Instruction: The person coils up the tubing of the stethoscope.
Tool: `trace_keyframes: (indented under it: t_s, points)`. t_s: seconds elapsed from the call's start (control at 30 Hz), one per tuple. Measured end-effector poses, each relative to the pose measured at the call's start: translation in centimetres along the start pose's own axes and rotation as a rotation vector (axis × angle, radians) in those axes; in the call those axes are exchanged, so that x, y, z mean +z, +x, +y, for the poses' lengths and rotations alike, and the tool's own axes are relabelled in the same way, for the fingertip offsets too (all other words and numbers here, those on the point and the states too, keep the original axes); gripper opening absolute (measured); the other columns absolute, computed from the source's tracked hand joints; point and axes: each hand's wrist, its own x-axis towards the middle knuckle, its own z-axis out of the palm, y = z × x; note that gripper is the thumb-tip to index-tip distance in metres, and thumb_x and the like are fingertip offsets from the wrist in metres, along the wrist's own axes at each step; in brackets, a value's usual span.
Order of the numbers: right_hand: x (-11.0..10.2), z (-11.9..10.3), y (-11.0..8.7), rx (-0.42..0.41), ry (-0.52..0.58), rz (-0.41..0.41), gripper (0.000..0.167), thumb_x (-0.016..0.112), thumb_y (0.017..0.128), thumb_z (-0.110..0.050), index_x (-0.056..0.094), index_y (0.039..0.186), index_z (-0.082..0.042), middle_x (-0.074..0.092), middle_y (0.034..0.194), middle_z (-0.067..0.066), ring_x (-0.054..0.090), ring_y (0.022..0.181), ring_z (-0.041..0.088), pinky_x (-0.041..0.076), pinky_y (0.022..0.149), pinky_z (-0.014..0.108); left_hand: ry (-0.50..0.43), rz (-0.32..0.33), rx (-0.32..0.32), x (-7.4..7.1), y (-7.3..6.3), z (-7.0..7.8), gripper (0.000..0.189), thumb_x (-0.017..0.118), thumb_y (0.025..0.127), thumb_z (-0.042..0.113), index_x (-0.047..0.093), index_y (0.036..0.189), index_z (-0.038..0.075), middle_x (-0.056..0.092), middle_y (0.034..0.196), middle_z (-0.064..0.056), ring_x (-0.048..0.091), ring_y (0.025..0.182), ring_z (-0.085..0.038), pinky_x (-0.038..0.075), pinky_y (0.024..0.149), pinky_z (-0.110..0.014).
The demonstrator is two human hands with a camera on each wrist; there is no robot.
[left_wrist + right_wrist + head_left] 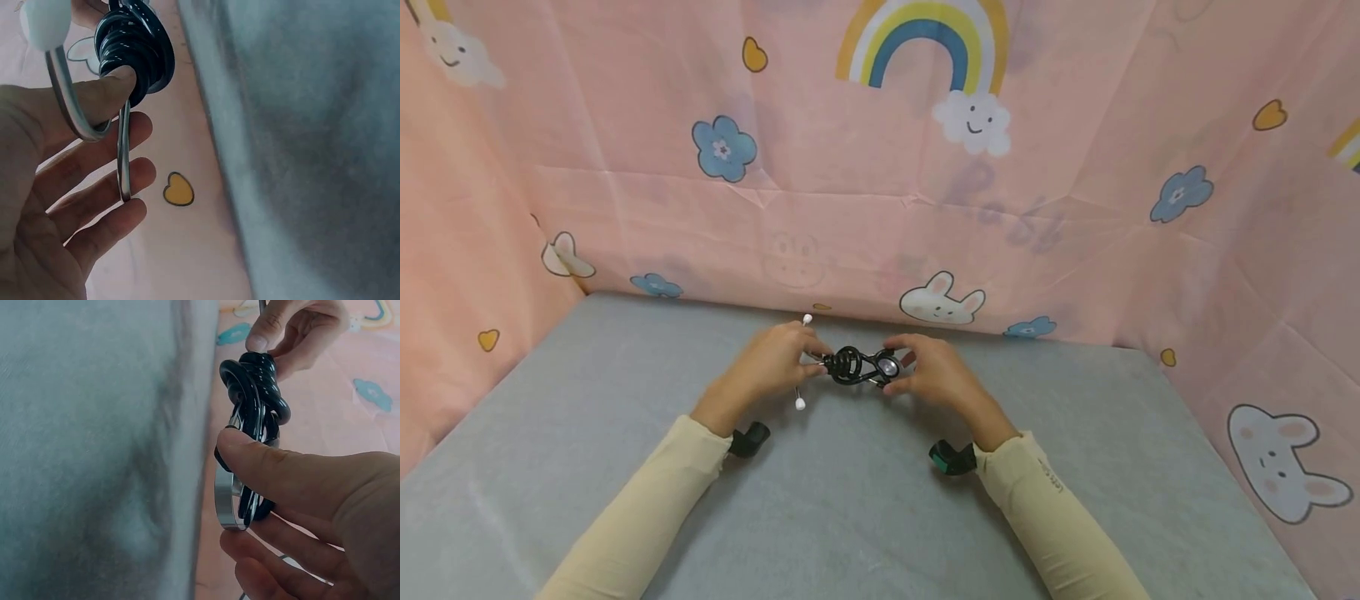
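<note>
A black coiled cable [847, 365], glossy and looped, stretches between the two hands above the grey table. At its right end is a round silver piece [226, 497]. My right hand [928, 371] pinches that end, with the thumb on the black part near the silver piece. My left hand [777, 358] pinches the coil's other end between thumb and fingers. There a bent metal rod [124, 156] lies across the left fingers, and white rounded tips [800, 404] stick out on both sides of the hand. How the rod joins the coil is hidden by the left thumb.
The grey cloth-covered table [850, 517] spreads beneath both arms. A pink printed curtain [820, 208] rises behind its far edge and also along both sides. Dark wrist cameras [952, 458] sit below each hand.
</note>
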Motion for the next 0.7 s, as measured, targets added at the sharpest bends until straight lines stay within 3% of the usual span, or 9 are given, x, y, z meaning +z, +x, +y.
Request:
trace_keyframes:
  t_s: [0.3,0.7]
  points:
    - [0.7,0.8,0.4,-0.002,-0.014,-0.026,0.067,0.089,0.073,-0.029,0.063,0.134,-0.019,0.071,0.12,0.006,0.068,0.106,0.023,0.054,0.092,0.045,0.006,-0.017,0.016,1.2,0.1,-0.3,0.025,0.079,0.084,0.023,0.078,0.108,0.017,0.076,0.11,-0.003,0.07,0.106,-0.027,0.054,0.094,-0.046]
    - [1.5,1.4,0.8,-0.022,-0.056,-0.079,0.067,0.088,0.074,-0.028,0.062,0.135,-0.015,0.073,0.118,0.008,0.07,0.107,0.022,0.053,0.095,0.045,0.011,-0.023,0.006,2.2,0.0,-0.3,0.027,0.079,0.084,0.026,0.078,0.109,0.016,0.076,0.107,-0.002,0.07,0.103,-0.025,0.054,0.09,-0.044]
